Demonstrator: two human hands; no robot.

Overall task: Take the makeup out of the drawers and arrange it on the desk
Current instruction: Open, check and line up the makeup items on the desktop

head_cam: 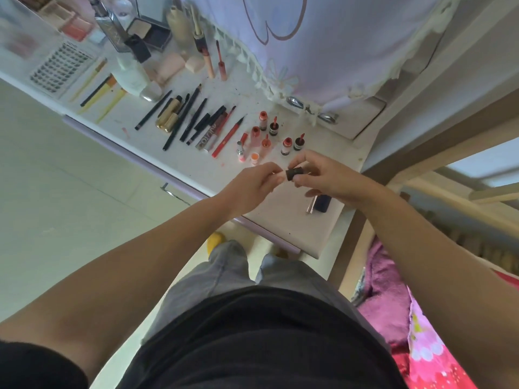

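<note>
Two hands point(254, 182) near desk's front edge point(269, 237)

Both bare forearms reach forward, converging. Left hand point(254, 182): fingers curled, tips pinched together toward the right. Right hand point(323, 175): thumb and forefinger pinching, remaining fingers curled beneath. Fingertips of the two hands nearly meet; contact between them unclear.
</note>
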